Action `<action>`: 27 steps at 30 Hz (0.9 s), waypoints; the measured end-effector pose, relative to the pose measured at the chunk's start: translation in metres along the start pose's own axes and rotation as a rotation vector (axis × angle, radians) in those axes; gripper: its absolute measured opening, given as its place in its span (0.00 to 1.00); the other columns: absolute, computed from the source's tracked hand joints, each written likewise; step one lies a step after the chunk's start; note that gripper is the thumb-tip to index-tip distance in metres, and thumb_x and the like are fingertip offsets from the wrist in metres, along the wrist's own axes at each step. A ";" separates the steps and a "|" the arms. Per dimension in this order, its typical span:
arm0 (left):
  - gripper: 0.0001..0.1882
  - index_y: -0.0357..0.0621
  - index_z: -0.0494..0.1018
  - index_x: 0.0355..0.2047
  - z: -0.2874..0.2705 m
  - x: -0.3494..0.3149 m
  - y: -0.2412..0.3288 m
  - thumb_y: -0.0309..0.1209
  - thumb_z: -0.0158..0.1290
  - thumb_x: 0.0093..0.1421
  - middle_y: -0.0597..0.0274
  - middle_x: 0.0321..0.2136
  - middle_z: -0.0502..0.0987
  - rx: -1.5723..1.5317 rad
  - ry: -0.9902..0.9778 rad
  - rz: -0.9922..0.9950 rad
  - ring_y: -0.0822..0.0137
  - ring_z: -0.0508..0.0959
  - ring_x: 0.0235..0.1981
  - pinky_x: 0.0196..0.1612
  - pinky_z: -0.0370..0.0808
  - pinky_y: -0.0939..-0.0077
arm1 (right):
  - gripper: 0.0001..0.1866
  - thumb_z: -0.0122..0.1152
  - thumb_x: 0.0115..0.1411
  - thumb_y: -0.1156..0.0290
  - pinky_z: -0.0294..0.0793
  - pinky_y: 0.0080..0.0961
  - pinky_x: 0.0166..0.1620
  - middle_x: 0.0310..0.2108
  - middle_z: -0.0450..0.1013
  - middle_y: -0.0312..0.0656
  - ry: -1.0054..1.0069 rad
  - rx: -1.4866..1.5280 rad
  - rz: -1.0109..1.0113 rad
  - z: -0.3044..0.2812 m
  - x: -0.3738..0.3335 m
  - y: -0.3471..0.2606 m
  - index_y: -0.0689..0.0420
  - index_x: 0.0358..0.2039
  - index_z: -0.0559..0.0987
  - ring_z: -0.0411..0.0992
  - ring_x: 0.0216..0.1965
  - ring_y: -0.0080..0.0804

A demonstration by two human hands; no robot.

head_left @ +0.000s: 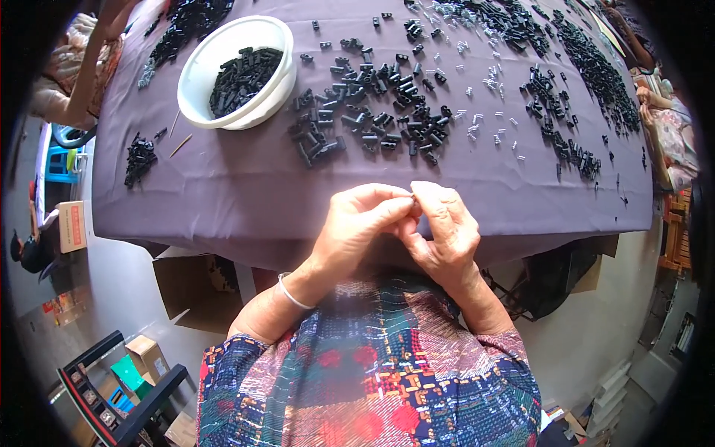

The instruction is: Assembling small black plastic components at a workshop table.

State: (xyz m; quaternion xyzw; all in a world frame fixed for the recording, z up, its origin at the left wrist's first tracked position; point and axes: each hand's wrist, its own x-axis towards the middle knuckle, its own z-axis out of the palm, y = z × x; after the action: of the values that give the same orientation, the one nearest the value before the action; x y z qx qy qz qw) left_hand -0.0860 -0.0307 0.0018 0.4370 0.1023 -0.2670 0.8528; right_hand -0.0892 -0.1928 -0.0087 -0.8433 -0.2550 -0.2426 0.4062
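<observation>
My left hand [363,217] and my right hand [445,229] meet over the near edge of the cloth-covered table. Their fingertips are pinched together around something small and dark, mostly hidden by the fingers. Just beyond them lies a loose spread of small black plastic pieces [387,138], many of them short and tube-shaped. Tiny clear or silvery springs [474,128] are scattered to the right of that spread. To the left of it stands a white plastic bowl [195,104], part filled with black pieces [246,80].
A small heap of black parts [140,160] and a thin wooden stick [180,146] lie left of the bowl. Bigger black heaps [596,63] cover the far right. Other people's arms [78,82] show at the sides. An open cardboard box [195,290] stands under the table.
</observation>
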 end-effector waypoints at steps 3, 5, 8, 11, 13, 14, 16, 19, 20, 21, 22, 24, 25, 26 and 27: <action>0.08 0.33 0.77 0.36 -0.002 0.002 -0.003 0.26 0.57 0.61 0.58 0.31 0.80 0.091 0.035 0.070 0.72 0.79 0.33 0.39 0.77 0.79 | 0.25 0.69 0.40 0.81 0.79 0.36 0.37 0.36 0.75 0.52 0.021 0.014 -0.010 0.004 -0.001 0.001 0.67 0.43 0.75 0.76 0.35 0.48; 0.07 0.33 0.77 0.36 -0.004 0.003 -0.005 0.26 0.56 0.61 0.58 0.31 0.80 0.144 0.044 0.082 0.71 0.79 0.33 0.40 0.77 0.78 | 0.26 0.69 0.40 0.80 0.79 0.36 0.37 0.36 0.75 0.51 -0.002 0.014 0.016 0.006 -0.003 0.000 0.67 0.43 0.75 0.76 0.35 0.47; 0.07 0.33 0.77 0.36 -0.002 0.003 -0.004 0.25 0.56 0.60 0.58 0.31 0.80 0.078 0.048 0.086 0.72 0.79 0.33 0.40 0.77 0.78 | 0.26 0.71 0.42 0.80 0.78 0.33 0.39 0.38 0.74 0.50 -0.032 -0.033 0.033 0.004 0.000 -0.002 0.65 0.44 0.74 0.75 0.36 0.45; 0.07 0.33 0.76 0.36 -0.004 0.004 -0.002 0.25 0.56 0.60 0.58 0.30 0.80 0.081 0.034 0.036 0.71 0.79 0.33 0.40 0.77 0.78 | 0.25 0.71 0.41 0.79 0.78 0.34 0.39 0.38 0.74 0.50 -0.071 -0.111 0.046 0.000 0.005 -0.003 0.65 0.43 0.74 0.75 0.35 0.45; 0.07 0.33 0.76 0.35 -0.001 0.003 -0.001 0.26 0.57 0.60 0.59 0.30 0.80 0.099 0.053 0.058 0.72 0.79 0.33 0.40 0.77 0.79 | 0.25 0.70 0.41 0.79 0.78 0.35 0.37 0.36 0.74 0.49 -0.099 -0.147 0.027 -0.004 0.010 -0.005 0.66 0.42 0.74 0.75 0.34 0.46; 0.07 0.33 0.76 0.35 0.000 0.003 -0.001 0.26 0.57 0.60 0.59 0.30 0.80 0.117 0.069 0.080 0.72 0.79 0.32 0.40 0.77 0.79 | 0.24 0.70 0.41 0.77 0.78 0.35 0.36 0.35 0.74 0.49 -0.140 -0.185 0.033 -0.005 0.010 -0.006 0.65 0.41 0.74 0.75 0.34 0.46; 0.07 0.33 0.77 0.35 0.000 0.003 0.001 0.26 0.57 0.60 0.59 0.30 0.80 0.149 0.070 0.062 0.73 0.79 0.32 0.39 0.77 0.80 | 0.24 0.70 0.41 0.76 0.78 0.36 0.36 0.34 0.74 0.48 -0.184 -0.223 0.041 -0.007 0.011 -0.009 0.65 0.41 0.75 0.75 0.33 0.47; 0.07 0.33 0.77 0.35 0.001 0.003 0.002 0.26 0.57 0.60 0.60 0.30 0.80 0.205 0.069 0.057 0.74 0.79 0.33 0.39 0.76 0.80 | 0.23 0.70 0.41 0.74 0.77 0.35 0.33 0.31 0.74 0.48 -0.243 -0.271 0.057 -0.010 0.014 -0.013 0.65 0.39 0.75 0.75 0.32 0.46; 0.08 0.33 0.77 0.35 0.001 0.003 0.003 0.26 0.58 0.59 0.60 0.31 0.80 0.231 0.068 0.070 0.75 0.78 0.33 0.39 0.76 0.81 | 0.22 0.70 0.41 0.74 0.77 0.35 0.33 0.30 0.74 0.47 -0.268 -0.282 0.072 -0.012 0.016 -0.015 0.64 0.39 0.75 0.76 0.31 0.46; 0.08 0.33 0.77 0.35 0.001 0.004 0.004 0.26 0.58 0.59 0.60 0.31 0.80 0.230 0.068 0.067 0.75 0.78 0.33 0.39 0.76 0.81 | 0.21 0.70 0.41 0.74 0.77 0.35 0.32 0.29 0.74 0.47 -0.293 -0.293 0.087 -0.013 0.017 -0.015 0.64 0.38 0.75 0.76 0.30 0.45; 0.08 0.33 0.77 0.35 0.000 0.004 0.003 0.26 0.58 0.59 0.60 0.31 0.80 0.230 0.055 0.065 0.75 0.78 0.33 0.39 0.76 0.81 | 0.21 0.70 0.41 0.74 0.77 0.35 0.32 0.29 0.74 0.47 -0.293 -0.294 0.086 -0.013 0.016 -0.015 0.64 0.38 0.75 0.76 0.30 0.45; 0.08 0.33 0.77 0.35 -0.001 0.003 0.003 0.27 0.58 0.59 0.60 0.31 0.81 0.230 0.042 0.063 0.75 0.78 0.33 0.39 0.76 0.81 | 0.20 0.69 0.42 0.74 0.76 0.33 0.30 0.27 0.74 0.46 -0.277 -0.295 0.103 -0.012 0.014 -0.014 0.64 0.38 0.75 0.75 0.28 0.43; 0.08 0.33 0.77 0.35 0.000 0.003 0.003 0.26 0.58 0.59 0.60 0.31 0.81 0.230 0.034 0.068 0.75 0.78 0.33 0.39 0.76 0.81 | 0.20 0.69 0.42 0.74 0.76 0.33 0.30 0.27 0.74 0.46 -0.278 -0.296 0.103 -0.011 0.015 -0.014 0.64 0.38 0.75 0.75 0.28 0.43; 0.08 0.33 0.77 0.35 -0.001 0.003 0.003 0.26 0.58 0.59 0.60 0.31 0.81 0.230 0.027 0.073 0.75 0.78 0.33 0.38 0.76 0.81 | 0.18 0.68 0.43 0.73 0.74 0.33 0.27 0.24 0.71 0.45 -0.256 -0.262 0.112 -0.010 0.015 -0.014 0.63 0.35 0.74 0.73 0.25 0.41; 0.08 0.33 0.77 0.35 -0.001 0.003 0.002 0.26 0.58 0.59 0.60 0.31 0.81 0.229 0.027 0.073 0.75 0.78 0.33 0.38 0.76 0.81 | 0.16 0.68 0.43 0.71 0.72 0.32 0.25 0.21 0.69 0.43 -0.235 -0.229 0.121 -0.010 0.015 -0.014 0.62 0.31 0.73 0.71 0.22 0.40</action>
State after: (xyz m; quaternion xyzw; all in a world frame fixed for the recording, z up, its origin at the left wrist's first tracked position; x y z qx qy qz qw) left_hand -0.0825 -0.0298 0.0018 0.5387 0.0667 -0.2399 0.8049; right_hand -0.0887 -0.1895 0.0136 -0.9204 -0.2201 -0.1449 0.2890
